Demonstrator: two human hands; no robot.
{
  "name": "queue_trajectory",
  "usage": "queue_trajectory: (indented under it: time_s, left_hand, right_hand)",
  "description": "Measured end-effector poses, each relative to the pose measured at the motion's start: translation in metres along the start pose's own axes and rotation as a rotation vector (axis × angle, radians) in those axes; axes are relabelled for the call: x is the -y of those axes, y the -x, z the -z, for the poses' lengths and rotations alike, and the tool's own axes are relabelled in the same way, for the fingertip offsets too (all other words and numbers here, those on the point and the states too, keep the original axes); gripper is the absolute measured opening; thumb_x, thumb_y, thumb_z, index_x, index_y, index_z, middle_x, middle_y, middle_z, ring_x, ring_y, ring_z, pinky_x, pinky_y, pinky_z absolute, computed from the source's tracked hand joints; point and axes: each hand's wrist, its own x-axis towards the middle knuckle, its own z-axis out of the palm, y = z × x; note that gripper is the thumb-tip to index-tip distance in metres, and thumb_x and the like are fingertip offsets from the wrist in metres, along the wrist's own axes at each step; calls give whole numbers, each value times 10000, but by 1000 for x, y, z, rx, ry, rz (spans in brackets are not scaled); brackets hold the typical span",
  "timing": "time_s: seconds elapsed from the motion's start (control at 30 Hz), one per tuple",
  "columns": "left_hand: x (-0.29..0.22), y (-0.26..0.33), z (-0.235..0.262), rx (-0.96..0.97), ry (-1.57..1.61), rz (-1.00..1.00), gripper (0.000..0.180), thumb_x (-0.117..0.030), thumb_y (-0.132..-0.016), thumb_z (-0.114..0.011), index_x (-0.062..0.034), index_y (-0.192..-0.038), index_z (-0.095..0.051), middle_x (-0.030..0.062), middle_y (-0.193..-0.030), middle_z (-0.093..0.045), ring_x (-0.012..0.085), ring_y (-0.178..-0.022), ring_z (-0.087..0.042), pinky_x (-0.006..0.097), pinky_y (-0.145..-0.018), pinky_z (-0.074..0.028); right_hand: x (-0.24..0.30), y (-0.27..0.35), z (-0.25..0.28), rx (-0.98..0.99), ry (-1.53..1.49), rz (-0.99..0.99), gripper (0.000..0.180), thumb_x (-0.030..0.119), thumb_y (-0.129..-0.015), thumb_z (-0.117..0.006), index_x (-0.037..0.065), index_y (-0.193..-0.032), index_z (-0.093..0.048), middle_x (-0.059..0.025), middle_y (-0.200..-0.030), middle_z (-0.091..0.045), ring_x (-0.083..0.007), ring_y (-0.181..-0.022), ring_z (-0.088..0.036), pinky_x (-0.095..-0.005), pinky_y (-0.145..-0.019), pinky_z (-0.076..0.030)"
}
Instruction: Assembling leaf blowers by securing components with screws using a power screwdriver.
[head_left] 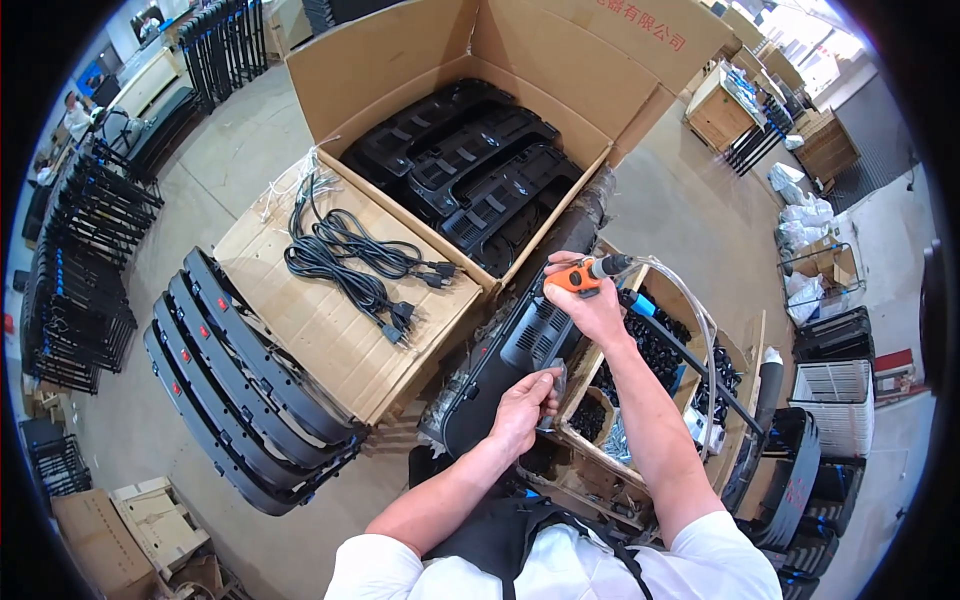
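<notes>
My right hand (598,318) is wrapped round an orange and black power screwdriver (572,281). It is tilted over the far end of a long black plastic panel (487,385), whose vent slots show between my hands. With fingers and thumb pressed together, my left hand (520,412) pinches a small dark grey piece (560,378) near the panel's right edge; its kind is hard to make out. A wooden parts box (578,432) stands to the right of the panel, with many small black parts (655,350) and silvery screws (617,436) in its compartments.
A large open cardboard box (400,62) of black panels (475,150) stands ahead. Black power cords (350,255) lie on cardboard (265,250) to its left. Curved black covers (250,370) are stacked at left. A pale hose (690,295) and a black bar (700,375) cross the parts box.
</notes>
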Motion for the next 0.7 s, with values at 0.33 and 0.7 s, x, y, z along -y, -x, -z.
queue_trajectory:
  time_s: [0.33, 0.7]
  left_hand:
    - [21, 27, -17, -10, 106, 31, 280, -187, -1077, -591, -21, -1291, -661, 38, -995, -702, 136, -820, -675, 278, -762, -598]
    - [27, 82, 25, -167, 268, -99, 315, -327, -1084, -581, -82, -1266, -661, -8, -928, -657, 118, -796, -625, 279, -716, -560]
  right_hand:
    - [-12, -9, 10, 27, 257, 71, 466, 252, -759, -788, 79, -1185, -711, -74, -1041, -746, -210, -986, -712, -354, -930, -533]
    - [-1, 99, 10, -66, -314, 161, 481, 106, -826, -814, 22, -1268, -645, -94, -1151, -728, -181, -1069, -693, -338, -978, -545]
